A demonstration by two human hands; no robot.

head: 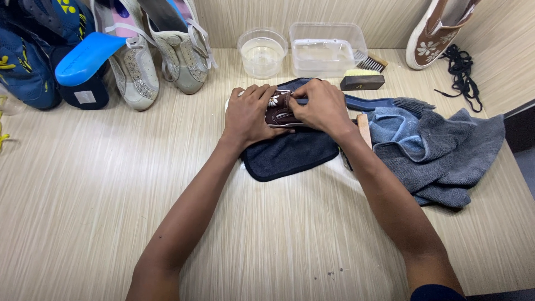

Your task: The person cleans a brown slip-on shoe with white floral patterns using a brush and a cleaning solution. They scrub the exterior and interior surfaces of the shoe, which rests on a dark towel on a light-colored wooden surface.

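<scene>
Head view looks straight down on a pale wood-grain tabletop (111, 184) where both hands meet at about 12 o'clock of the frame's centre. The left hand (248, 114) lies flat, fingers spread, pressing down on a dark brown shoe (278, 108) with a white flower print, seemingly to keep it from sliding. The right hand (323, 106) is curled over the shoe's other end, fingertips drawn together and pinching at the upper; whether it grips fabric or something small I cannot tell. The shoe rests on a navy cloth (287, 153), which likely serves as a pad that keeps the tabletop dry and clean.

At 3 o'clock of the hands sits a rumpled heap of grey-blue towels (440, 150), close enough to grab. At 12 o'clock stand a round clear bowl of water (262, 53) and a rectangular clear tub (326, 49), with a bristle brush (365, 78) just beside the tub. The matching brown flowered shoe (437, 30) leans against the wall at 1 o'clock, a loose black lace (462, 72) beneath it. At 10 o'clock a pair of pale grey sneakers (156, 50) stands next to blue sports shoes (33, 56), a bright blue insole (86, 56) propped on them
</scene>
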